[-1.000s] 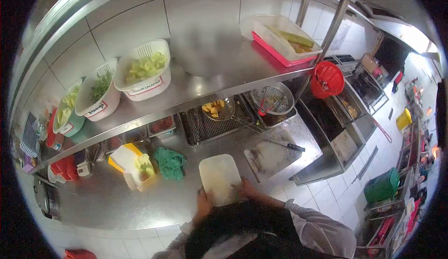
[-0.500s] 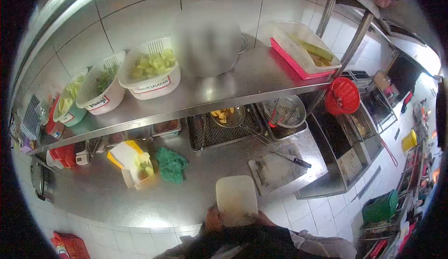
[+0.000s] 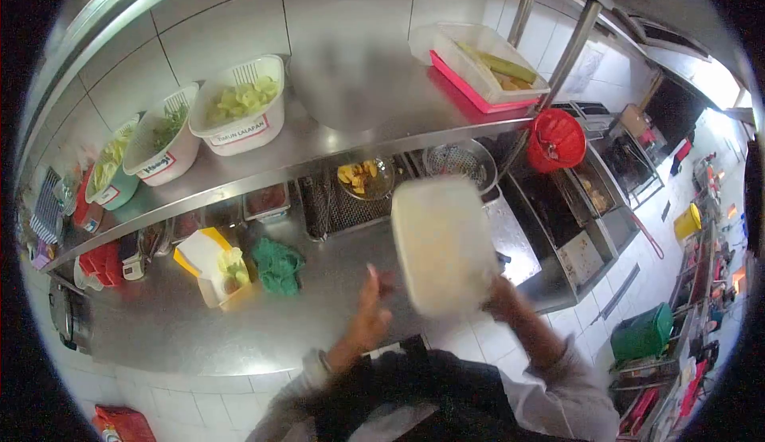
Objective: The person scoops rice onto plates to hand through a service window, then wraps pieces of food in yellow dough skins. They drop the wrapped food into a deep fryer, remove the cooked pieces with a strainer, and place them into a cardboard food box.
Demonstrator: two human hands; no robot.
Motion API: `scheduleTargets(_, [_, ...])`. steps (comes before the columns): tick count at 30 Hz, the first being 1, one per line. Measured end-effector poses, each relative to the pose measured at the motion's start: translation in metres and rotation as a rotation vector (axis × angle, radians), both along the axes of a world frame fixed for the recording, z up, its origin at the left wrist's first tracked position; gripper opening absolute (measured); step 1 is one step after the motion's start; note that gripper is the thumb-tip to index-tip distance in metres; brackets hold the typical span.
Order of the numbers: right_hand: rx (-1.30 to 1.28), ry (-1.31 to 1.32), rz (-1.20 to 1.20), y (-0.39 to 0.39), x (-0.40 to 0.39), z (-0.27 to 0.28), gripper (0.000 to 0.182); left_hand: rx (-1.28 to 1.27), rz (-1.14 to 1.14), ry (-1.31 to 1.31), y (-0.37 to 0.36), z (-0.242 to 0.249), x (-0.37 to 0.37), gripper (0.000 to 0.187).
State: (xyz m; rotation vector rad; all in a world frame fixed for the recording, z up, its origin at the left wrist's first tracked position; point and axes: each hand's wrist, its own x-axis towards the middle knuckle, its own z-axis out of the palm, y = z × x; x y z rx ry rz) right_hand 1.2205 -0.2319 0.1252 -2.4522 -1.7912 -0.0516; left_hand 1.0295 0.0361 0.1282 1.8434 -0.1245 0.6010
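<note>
A white rectangular container (image 3: 443, 247), blurred by motion, is held up over the right part of the steel counter (image 3: 183, 338). My right hand (image 3: 500, 297) grips its lower right edge, the fingers partly hidden behind it. My left hand (image 3: 370, 314) is apart from the container, to its left, above the counter, with its fingers spread and nothing in it. Left of my left hand lie a green cloth (image 3: 277, 265) and an open yellow-and-white box (image 3: 209, 271) with sliced greens inside. A strainer (image 3: 374, 179) with yellow pieces rests on a black mesh tray behind the container.
On the steel shelf (image 3: 319, 155) stand white baskets of vegetables, including cucumber slices (image 3: 243, 101), and a pink-and-white tray (image 3: 478, 95). A red basket (image 3: 556, 141) hangs at the shelf's right end. Fryer basins (image 3: 558, 227) are at the right, with a green bin (image 3: 642, 332) beyond.
The white container has risen forward and to the right from near my body, with my right hand on it. My left hand has let go and moved left. The view has shifted slightly.
</note>
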Motion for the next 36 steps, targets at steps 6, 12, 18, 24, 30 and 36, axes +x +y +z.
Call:
scheduleTargets(6, [0.422,0.556,-0.264,0.087,0.079,0.175,0.05,-0.252,0.161,-0.146,0.016,0.038,-0.004,0.078])
scheduleTargets(12, [0.79,1.897,-0.197,0.153,0.16,0.192,0.061,-0.401,0.382,0.144,0.0,0.005,-0.072,0.072])
scheduleTargets(18, [0.82,0.876,-0.303,0.143,0.177,0.05,0.051,-0.652,0.678,0.142,-0.017,-0.012,-0.11,0.06])
scheduleTargets(24, [0.152,0.212,-0.26,0.142,0.128,-0.04,0.047,-0.634,0.782,0.169,-0.027,-0.005,-0.117,0.046])
scheduleTargets(30, [-0.015,2.019,-0.466,0.169,0.165,-0.085,0.034,-0.617,0.89,0.108,-0.05,0.002,-0.113,0.04])
scheduleTargets(36, [0.161,2.171,-0.383,0.158,0.124,-0.074,0.031,-0.53,1.048,0.174,-0.064,-0.01,-0.134,0.037])
